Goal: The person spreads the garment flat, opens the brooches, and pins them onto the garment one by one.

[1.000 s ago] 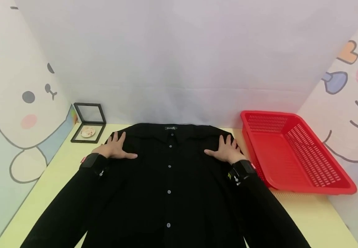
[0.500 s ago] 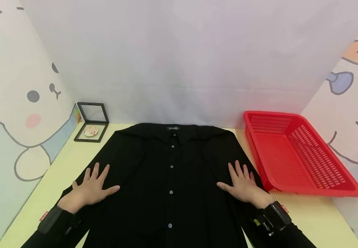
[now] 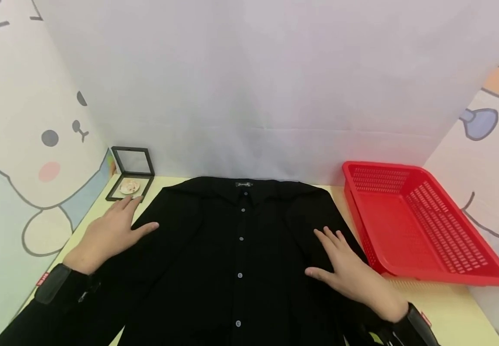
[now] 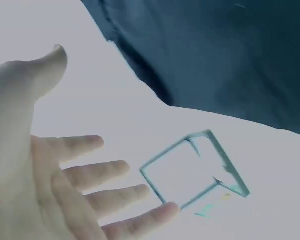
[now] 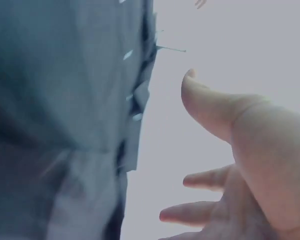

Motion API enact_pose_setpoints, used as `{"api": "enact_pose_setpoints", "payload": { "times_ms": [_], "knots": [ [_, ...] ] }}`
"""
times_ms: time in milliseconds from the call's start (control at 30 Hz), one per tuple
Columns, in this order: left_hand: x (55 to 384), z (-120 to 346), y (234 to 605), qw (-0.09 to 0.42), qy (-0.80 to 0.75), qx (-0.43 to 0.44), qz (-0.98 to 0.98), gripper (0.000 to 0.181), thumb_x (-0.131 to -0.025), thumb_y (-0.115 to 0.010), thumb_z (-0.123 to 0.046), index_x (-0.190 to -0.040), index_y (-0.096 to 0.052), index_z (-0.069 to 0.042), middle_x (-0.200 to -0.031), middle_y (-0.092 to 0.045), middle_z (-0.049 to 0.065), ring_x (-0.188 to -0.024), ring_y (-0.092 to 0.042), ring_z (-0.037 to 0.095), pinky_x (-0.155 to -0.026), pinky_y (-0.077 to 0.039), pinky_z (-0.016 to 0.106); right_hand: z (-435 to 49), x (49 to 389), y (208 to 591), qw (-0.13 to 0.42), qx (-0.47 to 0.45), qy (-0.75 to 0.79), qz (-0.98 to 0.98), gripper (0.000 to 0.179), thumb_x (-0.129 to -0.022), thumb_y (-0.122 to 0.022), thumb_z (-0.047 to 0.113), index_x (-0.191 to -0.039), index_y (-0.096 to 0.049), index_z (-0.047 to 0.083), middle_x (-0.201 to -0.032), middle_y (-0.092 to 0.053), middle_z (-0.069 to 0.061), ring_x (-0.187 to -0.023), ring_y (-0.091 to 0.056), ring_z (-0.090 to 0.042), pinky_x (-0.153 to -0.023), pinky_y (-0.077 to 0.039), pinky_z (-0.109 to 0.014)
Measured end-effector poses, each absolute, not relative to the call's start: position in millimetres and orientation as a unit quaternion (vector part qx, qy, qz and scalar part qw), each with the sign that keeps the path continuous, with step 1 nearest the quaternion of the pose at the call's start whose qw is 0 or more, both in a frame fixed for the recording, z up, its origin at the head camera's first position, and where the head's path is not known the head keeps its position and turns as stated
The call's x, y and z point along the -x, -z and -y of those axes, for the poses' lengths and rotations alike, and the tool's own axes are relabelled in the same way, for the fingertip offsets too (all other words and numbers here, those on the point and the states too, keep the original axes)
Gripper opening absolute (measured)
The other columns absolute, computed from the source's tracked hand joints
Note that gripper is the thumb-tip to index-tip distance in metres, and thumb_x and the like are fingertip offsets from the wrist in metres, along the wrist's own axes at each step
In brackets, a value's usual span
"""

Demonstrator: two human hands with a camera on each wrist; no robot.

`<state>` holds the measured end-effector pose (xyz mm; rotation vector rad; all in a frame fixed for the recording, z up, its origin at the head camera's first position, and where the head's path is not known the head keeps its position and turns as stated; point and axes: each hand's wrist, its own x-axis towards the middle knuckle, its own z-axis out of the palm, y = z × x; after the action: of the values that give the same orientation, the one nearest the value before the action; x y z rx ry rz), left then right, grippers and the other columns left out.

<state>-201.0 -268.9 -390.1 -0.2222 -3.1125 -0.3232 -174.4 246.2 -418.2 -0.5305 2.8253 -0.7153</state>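
A black button-up shirt (image 3: 215, 250) lies spread flat with its collar at the far side and grey buttons down the middle. My left hand (image 3: 108, 235) is over the shirt's left sleeve side, fingers straight and spread; in the left wrist view its palm (image 4: 55, 200) shows nothing held, apart from the cloth. On the other side, my right hand (image 3: 349, 269) hovers above the shirt's right sleeve area with fingers extended. The right wrist view shows that hand's thumb (image 5: 215, 107) raised beside the shirt front (image 5: 65, 90), the palm bare.
A red plastic basket (image 3: 405, 230) stands at the right on the pale yellow table (image 3: 461, 307). At the back left sits a black square frame (image 3: 132, 163), propped against the wall, with a small shell-like item (image 3: 129, 186) at its base. Cartoon-printed walls flank both sides.
Both hands slid from the shoulders down along the sleeves, then lifted off the shirt. The left hand has since moved outward and forward; the right hand has turned more inward.
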Motion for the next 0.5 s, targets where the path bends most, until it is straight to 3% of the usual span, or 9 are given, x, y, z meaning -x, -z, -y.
{"api": "enact_pose_setpoints", "payload": {
  "times_ms": [233,367,500],
  "knots": [
    [159,206,402,0.09,0.085,0.098,0.987,0.1,-0.089,-0.061,-0.075,-0.155,-0.042,-0.003,-0.157,-0.042,0.028,-0.142,-0.039,0.055,-0.099,-0.046,0.072,-222,130,410,-0.014,0.168,0.227,-0.959,0.091,-0.086,-0.075,0.063,-0.156,-0.044,0.013,-0.161,-0.041,-0.017,-0.149,-0.03,-0.052,-0.112,-0.035,-0.072],
    [130,162,422,0.081,0.082,0.1,0.988,0.106,-0.084,-0.06,-0.083,-0.158,-0.04,-0.01,-0.161,-0.04,0.021,-0.149,-0.033,0.05,-0.11,-0.039,0.07,-211,113,422,-0.041,0.142,0.234,-0.961,0.095,-0.082,-0.077,0.066,-0.155,-0.045,0.015,-0.159,-0.044,-0.016,-0.148,-0.032,-0.052,-0.112,-0.034,-0.074],
    [113,130,433,0.065,0.098,0.085,0.989,0.111,-0.079,-0.064,-0.084,-0.16,-0.038,-0.013,-0.165,-0.036,0.016,-0.155,-0.024,0.045,-0.118,-0.029,0.07,-199,108,432,-0.036,0.109,0.239,-0.964,0.104,-0.08,-0.079,0.066,-0.16,-0.035,0.017,-0.162,-0.038,-0.018,-0.148,-0.027,-0.056,-0.111,-0.024,-0.08]
  ]
}}
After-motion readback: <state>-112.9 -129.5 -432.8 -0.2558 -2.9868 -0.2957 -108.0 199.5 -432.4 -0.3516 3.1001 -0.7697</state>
